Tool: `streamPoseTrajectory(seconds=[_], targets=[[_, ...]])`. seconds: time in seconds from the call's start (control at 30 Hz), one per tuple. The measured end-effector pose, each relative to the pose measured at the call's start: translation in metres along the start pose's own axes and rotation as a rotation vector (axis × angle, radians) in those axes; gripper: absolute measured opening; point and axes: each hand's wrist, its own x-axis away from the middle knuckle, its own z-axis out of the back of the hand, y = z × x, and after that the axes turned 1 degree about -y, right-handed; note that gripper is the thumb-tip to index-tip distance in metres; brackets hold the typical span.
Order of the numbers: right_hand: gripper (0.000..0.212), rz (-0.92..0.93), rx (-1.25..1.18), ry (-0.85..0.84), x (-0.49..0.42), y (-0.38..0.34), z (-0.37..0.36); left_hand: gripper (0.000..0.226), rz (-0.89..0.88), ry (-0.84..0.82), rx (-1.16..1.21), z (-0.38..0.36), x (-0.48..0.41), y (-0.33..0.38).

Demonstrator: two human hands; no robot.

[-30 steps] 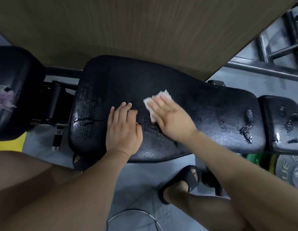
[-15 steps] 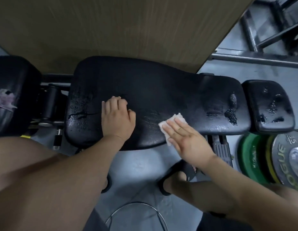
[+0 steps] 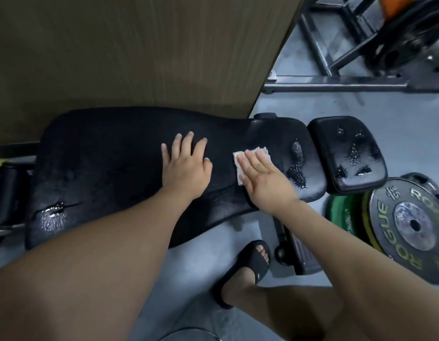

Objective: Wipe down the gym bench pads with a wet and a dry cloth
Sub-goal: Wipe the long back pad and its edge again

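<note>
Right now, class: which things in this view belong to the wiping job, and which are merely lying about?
Part of the job:
white cloth under the right hand
long bench pad, steadied by the left hand
small bench pad, wet patches

Lying about:
weight plates
metal rack
wooden panel

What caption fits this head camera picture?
Right hand presses a white cloth flat on the wet black bench pad; left hand rests beside it.
</note>
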Motion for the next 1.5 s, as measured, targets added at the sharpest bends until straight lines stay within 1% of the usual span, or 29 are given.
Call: streamPoseTrajectory(seconds=[0.03,0.2,0.33,0.47,0.53,0.6,0.67,0.73,0.8,0.9,0.93,1.03,1.1,1.17,1.23,1.3,1.37,1.43,1.5], targets=[[0.062,0.005,-0.001,-0.004,-0.009,0.004,0.000,0.053,0.022,-0.002,-0.013,-0.003,-0.003,-0.001],[0.063,-0.015,-0.064,0.014,-0.058,0.022,0.013,0.055,0.047,0.110,-0.141,-0.015,-0.004,0.000],[0.057,-0.019,-0.070,0.070,-0.098,0.029,0.026,0.056,0.068,0.108,-0.165,-0.015,-0.008,0.002],[0.049,-0.053,-0.128,0.040,-0.142,0.027,0.035,0.058,0.070,0.078,-0.189,-0.014,-0.013,0.003],[0.036,-0.100,-0.180,-0.022,-0.159,0.017,0.044,0.061,0.074,0.059,-0.202,-0.012,-0.017,0.004],[0.026,-0.128,-0.207,-0.129,-0.182,0.003,0.052,0.064,0.072,0.053,-0.218,-0.012,-0.019,0.006],[0.028,-0.116,-0.261,-0.259,-0.209,-0.013,0.057,0.065,0.069,0.052,-0.232,-0.011,-0.020,0.005],[0.036,-0.043,-0.324,-0.337,-0.227,-0.028,0.065,0.066,0.066,0.045,-0.233,-0.010,-0.022,0.005],[0.038,0.003,-0.349,-0.348,-0.228,-0.031,0.070,0.066,0.064,0.046,-0.235,-0.010,-0.022,0.005],[0.036,0.066,-0.268,-0.342,-0.208,-0.005,0.071,0.066,0.068,0.054,-0.241,-0.011,-0.024,0.006],[0.036,0.034,-0.253,-0.358,-0.201,0.014,0.070,0.067,0.068,0.058,-0.234,-0.011,-0.024,0.006],[0.045,-0.106,-0.192,-0.409,-0.181,0.067,0.075,0.066,0.065,0.052,-0.222,-0.010,-0.025,0.005],[0.042,-0.143,-0.084,-0.451,-0.183,0.082,0.075,0.066,0.069,0.053,-0.221,-0.009,-0.026,0.005],[0.040,-0.161,-0.055,-0.457,-0.199,0.071,0.068,0.067,0.066,0.050,-0.217,-0.009,-0.027,0.006],[0.045,-0.131,-0.123,-0.494,-0.218,0.043,0.058,0.068,0.064,0.050,-0.219,-0.008,-0.027,0.006],[0.044,-0.112,-0.202,-0.456,-0.228,0.022,0.049,0.069,0.060,0.045,-0.226,-0.007,-0.027,0.006],[0.037,-0.078,-0.254,-0.371,-0.220,0.019,0.049,0.068,0.056,0.055,-0.221,-0.008,-0.027,0.006],[0.034,-0.037,-0.345,-0.291,-0.194,0.032,0.055,0.068,0.053,0.056,-0.213,-0.008,-0.028,0.006],[0.039,-0.006,-0.343,-0.207,-0.166,0.055,0.059,0.067,0.055,0.057,-0.208,-0.008,-0.028,0.006]])
